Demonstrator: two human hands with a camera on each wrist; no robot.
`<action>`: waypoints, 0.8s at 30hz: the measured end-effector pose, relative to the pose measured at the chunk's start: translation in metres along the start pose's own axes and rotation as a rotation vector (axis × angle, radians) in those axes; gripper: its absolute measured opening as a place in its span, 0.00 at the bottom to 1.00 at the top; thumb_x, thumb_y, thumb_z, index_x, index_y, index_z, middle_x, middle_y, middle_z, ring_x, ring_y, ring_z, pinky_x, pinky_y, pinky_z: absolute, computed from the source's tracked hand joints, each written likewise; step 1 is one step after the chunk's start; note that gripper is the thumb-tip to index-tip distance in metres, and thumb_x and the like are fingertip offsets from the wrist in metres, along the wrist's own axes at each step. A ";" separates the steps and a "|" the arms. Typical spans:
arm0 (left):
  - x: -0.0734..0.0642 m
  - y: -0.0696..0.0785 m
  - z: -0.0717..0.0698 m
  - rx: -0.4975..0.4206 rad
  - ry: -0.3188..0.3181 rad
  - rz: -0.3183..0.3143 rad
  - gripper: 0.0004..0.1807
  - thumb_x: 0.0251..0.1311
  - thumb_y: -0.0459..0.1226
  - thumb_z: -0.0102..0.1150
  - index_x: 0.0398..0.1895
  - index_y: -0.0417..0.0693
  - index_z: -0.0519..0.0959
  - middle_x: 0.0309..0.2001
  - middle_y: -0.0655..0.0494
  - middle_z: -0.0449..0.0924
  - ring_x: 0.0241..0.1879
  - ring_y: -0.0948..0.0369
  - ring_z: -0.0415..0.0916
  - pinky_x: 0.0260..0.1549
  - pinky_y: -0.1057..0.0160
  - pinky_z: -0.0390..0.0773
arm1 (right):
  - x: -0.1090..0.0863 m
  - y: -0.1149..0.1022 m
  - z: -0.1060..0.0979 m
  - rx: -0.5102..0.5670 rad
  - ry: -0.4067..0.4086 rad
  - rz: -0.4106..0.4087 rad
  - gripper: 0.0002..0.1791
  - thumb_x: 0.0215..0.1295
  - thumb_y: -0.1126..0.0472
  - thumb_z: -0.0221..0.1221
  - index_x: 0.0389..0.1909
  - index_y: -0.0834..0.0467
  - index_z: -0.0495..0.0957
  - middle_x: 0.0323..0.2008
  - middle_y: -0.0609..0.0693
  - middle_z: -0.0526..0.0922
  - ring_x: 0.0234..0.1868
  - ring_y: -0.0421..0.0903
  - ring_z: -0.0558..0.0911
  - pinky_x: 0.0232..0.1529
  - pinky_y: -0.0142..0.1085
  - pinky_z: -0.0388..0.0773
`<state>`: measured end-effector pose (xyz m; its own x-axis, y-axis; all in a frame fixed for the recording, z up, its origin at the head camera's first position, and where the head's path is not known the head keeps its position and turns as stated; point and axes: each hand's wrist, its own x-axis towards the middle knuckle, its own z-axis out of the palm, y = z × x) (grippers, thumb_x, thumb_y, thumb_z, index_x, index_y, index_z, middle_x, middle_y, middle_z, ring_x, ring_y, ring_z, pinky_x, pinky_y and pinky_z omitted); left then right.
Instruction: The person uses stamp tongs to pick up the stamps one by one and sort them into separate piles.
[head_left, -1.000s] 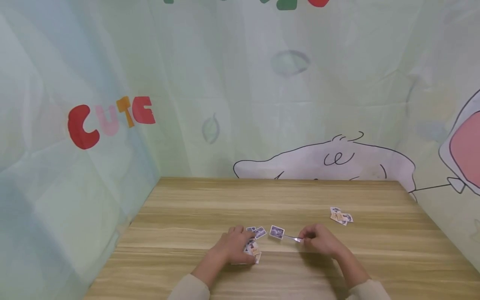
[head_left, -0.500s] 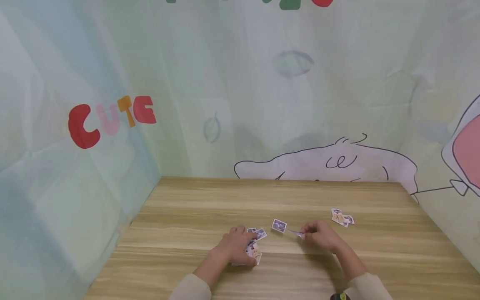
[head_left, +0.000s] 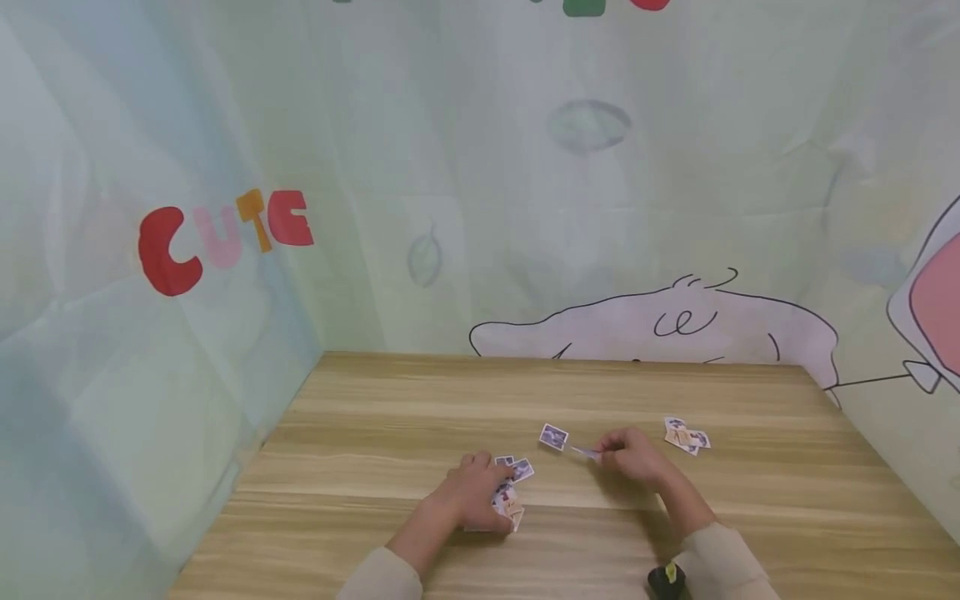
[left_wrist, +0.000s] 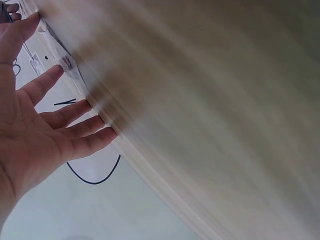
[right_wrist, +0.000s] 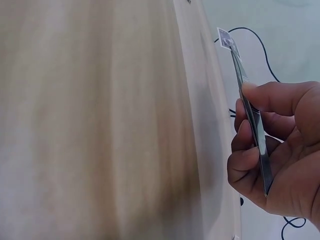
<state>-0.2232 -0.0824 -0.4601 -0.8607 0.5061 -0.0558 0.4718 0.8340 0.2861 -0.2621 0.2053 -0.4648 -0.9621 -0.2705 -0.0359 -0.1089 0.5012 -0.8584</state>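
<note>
The right grip and the small card before it have moved farther across the table, away from the body, since a second ago. That grip pinches tweezers, thumb laid straight along one side and the other fingers curled against the opposite side; the card hangs at their tips, ahead and left of the grip, lifted off the table. The right forearm slants in from the near side, leaning left toward the hand. The left grip lies palm down with fingers spread, thumb and fingertips resting over and around a loose pile of cards just beside it. Another little heap of cards lies beyond the right grip, to its right.
</note>
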 end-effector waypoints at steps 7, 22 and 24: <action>-0.001 0.002 0.000 -0.014 -0.005 -0.004 0.40 0.32 0.53 0.71 0.55 0.51 0.75 0.41 0.54 0.68 0.37 0.59 0.62 0.29 0.63 0.68 | 0.012 -0.007 0.004 -0.037 0.041 0.033 0.06 0.50 0.71 0.59 0.30 0.66 0.80 0.25 0.49 0.76 0.27 0.45 0.71 0.29 0.36 0.69; -0.002 0.003 -0.002 -0.019 -0.005 -0.013 0.40 0.32 0.53 0.71 0.56 0.52 0.75 0.41 0.53 0.68 0.37 0.58 0.63 0.30 0.61 0.68 | 0.040 -0.016 0.017 -0.059 0.056 0.017 0.08 0.49 0.72 0.59 0.31 0.69 0.80 0.24 0.50 0.77 0.27 0.45 0.73 0.29 0.35 0.70; -0.002 0.003 -0.001 -0.014 -0.002 -0.012 0.40 0.32 0.53 0.71 0.55 0.52 0.75 0.41 0.53 0.68 0.37 0.58 0.63 0.30 0.62 0.68 | 0.044 -0.014 0.018 -0.076 0.062 0.018 0.08 0.48 0.71 0.59 0.31 0.69 0.80 0.24 0.49 0.78 0.27 0.45 0.73 0.29 0.35 0.70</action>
<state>-0.2207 -0.0813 -0.4580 -0.8661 0.4962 -0.0608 0.4585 0.8370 0.2988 -0.2986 0.1714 -0.4632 -0.9775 -0.2104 -0.0174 -0.1076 0.5672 -0.8165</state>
